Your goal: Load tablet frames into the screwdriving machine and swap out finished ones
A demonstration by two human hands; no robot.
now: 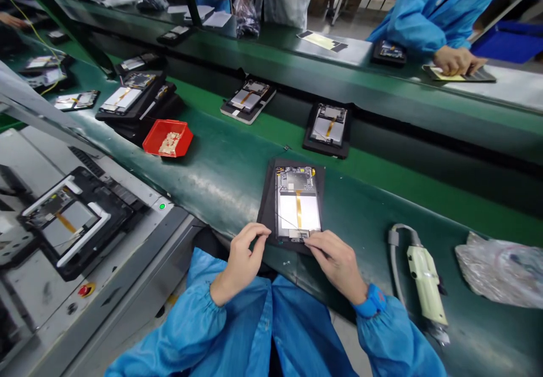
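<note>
An opened tablet [298,210] with a circuit board, a pale battery and an orange ribbon cable lies on a black pad [267,210] at the near edge of the green bench. At its lower left corner is my left hand [246,255], thumb and index finger pinched together; whatever is between them is too small to name. My right hand [335,259] touches the tablet's lower right end with its fingertips pressed together, and I cannot make out anything held there. A thin dark wire crosses the battery.
Left on the bench are a red tray [153,139] with small pale parts and stacked tablets [121,100]. Two tablets [328,125] lie beyond. A pale green electric screwdriver [427,281] and plastic bag [500,269] are right. A machine [144,264] stands left; people work opposite.
</note>
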